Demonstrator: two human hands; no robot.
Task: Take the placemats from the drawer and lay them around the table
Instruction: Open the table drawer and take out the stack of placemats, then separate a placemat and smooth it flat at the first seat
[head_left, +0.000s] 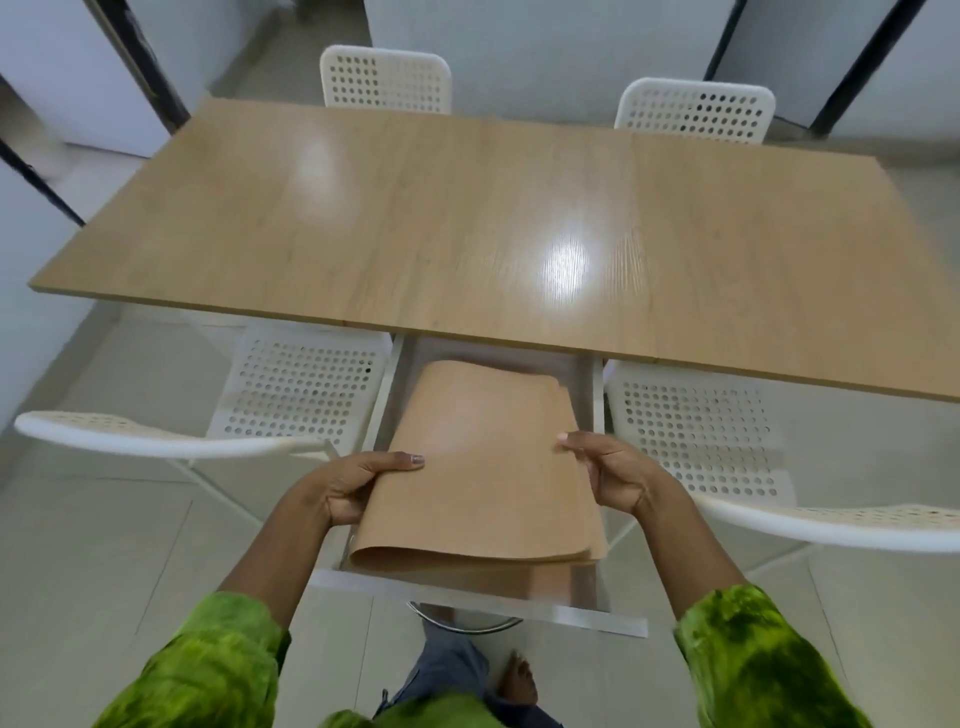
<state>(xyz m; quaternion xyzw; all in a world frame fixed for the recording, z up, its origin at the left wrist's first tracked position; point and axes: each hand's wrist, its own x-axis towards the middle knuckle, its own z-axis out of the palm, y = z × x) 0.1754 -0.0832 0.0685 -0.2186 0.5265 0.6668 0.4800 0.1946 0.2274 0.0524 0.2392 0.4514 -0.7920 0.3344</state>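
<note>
A stack of tan placemats (485, 457) lies in the open clear-sided drawer (478, 597) under the near edge of the wooden table (415, 218). My left hand (358, 486) grips the stack's left edge, thumb on top. My right hand (613, 475) grips its right edge the same way. The near end of the stack curls up above the drawer front. The far end of the stack reaches under the tabletop.
Two white perforated chairs (296, 400) (696, 436) flank the drawer on my side, their backs near my arms. Two more chairs (387, 78) (696, 109) stand at the far side. Pale tiled floor surrounds the table; my foot (519, 680) is below the drawer.
</note>
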